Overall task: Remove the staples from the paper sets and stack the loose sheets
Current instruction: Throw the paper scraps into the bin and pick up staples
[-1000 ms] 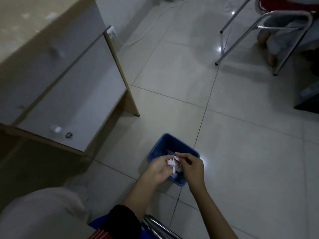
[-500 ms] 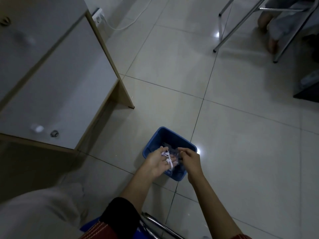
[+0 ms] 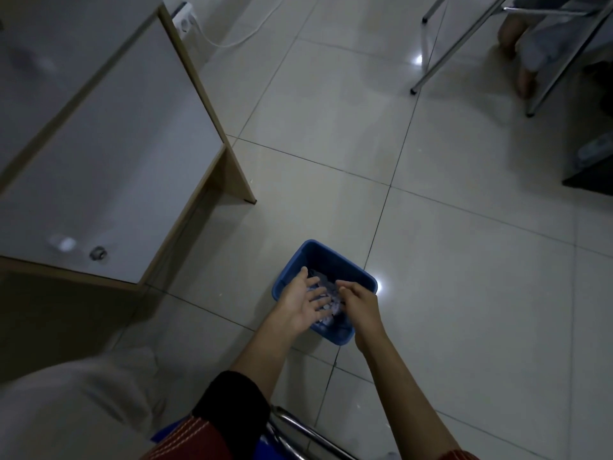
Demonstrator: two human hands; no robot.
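A small blue plastic bin (image 3: 345, 264) stands on the tiled floor, with crumpled paper scraps (image 3: 326, 287) inside it. Both my hands hover over its near side. My left hand (image 3: 303, 305) is spread flat, palm up, fingers straight over the scraps, holding nothing. My right hand (image 3: 360, 302) is beside it with fingers curled downward into the bin; whether they hold anything is hidden.
A white desk (image 3: 109, 154) with wooden edging stands at the left, its side panel reaching the floor. A power strip (image 3: 184, 15) and white cable lie behind it. Metal chair legs (image 3: 441, 61) and another person's feet are at the top right. My knee fills the bottom left.
My left hand held white paper scraps between the fingers earlier; it has now opened flat over the bin and the scraps are gone from it. The view has tilted downward.
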